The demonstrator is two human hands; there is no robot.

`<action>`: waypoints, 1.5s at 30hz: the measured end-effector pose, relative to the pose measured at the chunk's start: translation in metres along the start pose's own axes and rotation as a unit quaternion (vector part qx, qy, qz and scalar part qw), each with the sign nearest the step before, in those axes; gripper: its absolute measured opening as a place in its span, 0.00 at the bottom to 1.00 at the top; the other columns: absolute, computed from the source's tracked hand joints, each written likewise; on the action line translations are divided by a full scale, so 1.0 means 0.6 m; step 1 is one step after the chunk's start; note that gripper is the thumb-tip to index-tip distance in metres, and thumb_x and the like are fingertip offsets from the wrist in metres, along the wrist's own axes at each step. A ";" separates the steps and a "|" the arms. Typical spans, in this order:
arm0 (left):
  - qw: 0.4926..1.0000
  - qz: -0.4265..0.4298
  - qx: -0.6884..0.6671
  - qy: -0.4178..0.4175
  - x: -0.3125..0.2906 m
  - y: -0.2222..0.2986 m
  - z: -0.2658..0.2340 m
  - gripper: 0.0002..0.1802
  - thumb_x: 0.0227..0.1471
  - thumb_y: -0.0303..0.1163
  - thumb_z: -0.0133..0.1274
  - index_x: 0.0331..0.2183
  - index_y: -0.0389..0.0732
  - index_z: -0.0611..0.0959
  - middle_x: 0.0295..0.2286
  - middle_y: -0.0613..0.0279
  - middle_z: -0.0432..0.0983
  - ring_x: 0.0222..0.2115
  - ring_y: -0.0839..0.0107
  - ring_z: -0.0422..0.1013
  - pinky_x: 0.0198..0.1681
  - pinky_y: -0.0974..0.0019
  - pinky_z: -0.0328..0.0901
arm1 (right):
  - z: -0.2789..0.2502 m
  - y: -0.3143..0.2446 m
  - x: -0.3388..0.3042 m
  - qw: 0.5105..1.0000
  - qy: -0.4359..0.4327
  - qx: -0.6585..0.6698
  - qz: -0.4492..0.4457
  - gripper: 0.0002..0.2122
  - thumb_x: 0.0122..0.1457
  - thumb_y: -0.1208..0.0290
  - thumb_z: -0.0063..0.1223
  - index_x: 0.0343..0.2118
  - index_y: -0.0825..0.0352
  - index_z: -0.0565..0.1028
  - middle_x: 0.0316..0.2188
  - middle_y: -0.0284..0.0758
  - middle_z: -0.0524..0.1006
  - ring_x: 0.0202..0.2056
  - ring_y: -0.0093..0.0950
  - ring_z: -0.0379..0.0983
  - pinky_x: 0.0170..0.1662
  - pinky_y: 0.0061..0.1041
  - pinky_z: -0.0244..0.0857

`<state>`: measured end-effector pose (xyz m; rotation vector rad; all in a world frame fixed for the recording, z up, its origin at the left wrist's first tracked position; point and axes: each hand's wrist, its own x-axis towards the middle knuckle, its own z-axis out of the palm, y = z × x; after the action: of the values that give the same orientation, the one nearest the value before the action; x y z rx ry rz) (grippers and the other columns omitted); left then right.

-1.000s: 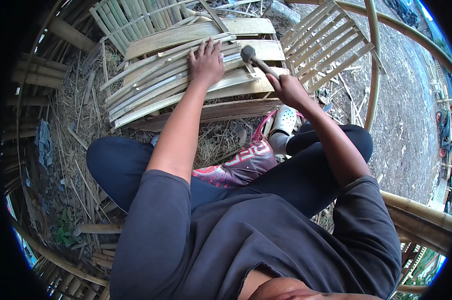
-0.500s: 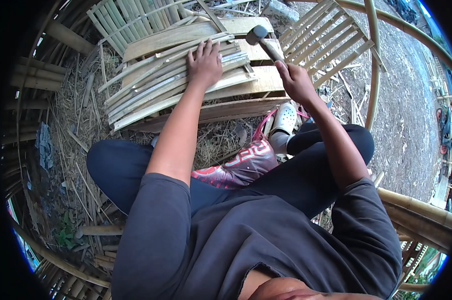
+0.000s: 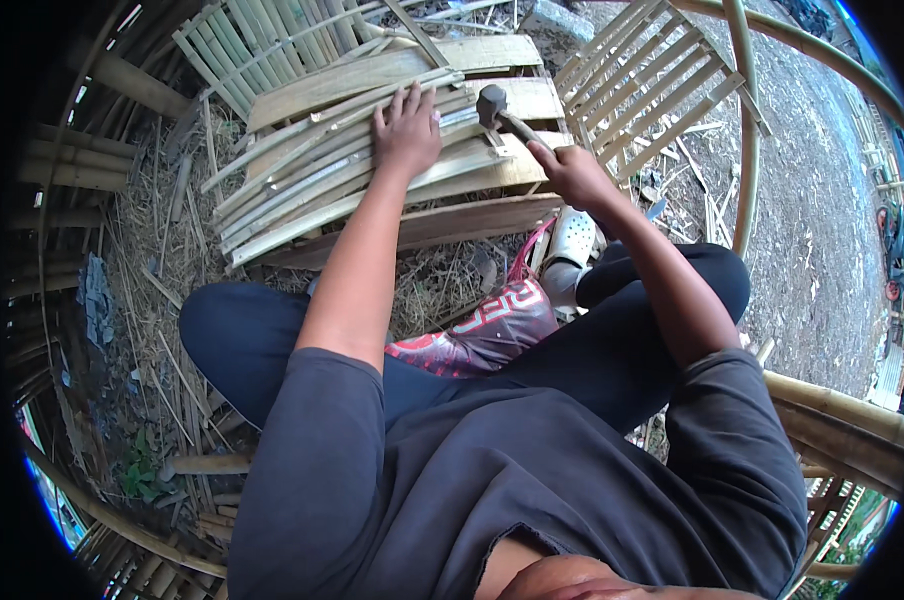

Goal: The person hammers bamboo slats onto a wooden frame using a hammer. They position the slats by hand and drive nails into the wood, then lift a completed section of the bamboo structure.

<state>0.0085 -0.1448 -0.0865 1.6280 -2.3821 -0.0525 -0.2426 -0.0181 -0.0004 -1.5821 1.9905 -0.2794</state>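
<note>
My left hand [image 3: 408, 132] lies flat with fingers spread on a row of bamboo strips [image 3: 312, 180], pressing on them. The strips sit side by side across a low platform of pale wooden boards [image 3: 517, 172]. In my right hand [image 3: 575, 176] is a hammer [image 3: 493, 104], gripped by its wooden handle. Its dark head is over the right ends of the strips, at or very close to a short crosspiece [image 3: 496, 141] there; whether it touches cannot be made out.
A slatted bamboo panel [image 3: 662, 85] leans at the back right, another [image 3: 262, 45] at the back left. A bamboo post [image 3: 747, 130] rises on the right. Dry straw and splinters [image 3: 162, 300] litter the ground. A printed sack [image 3: 502, 330] lies between my legs, near a white clog [image 3: 574, 238].
The hammer has come down and to the left, from above the boards to the strips' right ends. My left hand has stayed nearly still on the strips.
</note>
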 end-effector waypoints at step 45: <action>0.953 0.145 -0.240 -0.114 -0.053 0.061 -0.096 0.23 0.47 0.33 0.69 0.48 0.48 0.87 0.60 0.56 0.71 0.63 0.57 0.64 0.70 0.35 0.45 | -0.138 -0.118 0.066 0.717 -0.128 0.671 0.137 0.18 0.68 0.51 0.46 0.37 0.62 0.59 0.20 0.27 0.60 0.16 0.14 0.53 0.15 0.14 0.53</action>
<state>-0.0010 -0.0954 -0.0305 1.0889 -2.4837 -0.7372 -0.2349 -0.0902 0.0899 -0.3163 1.1266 -1.0189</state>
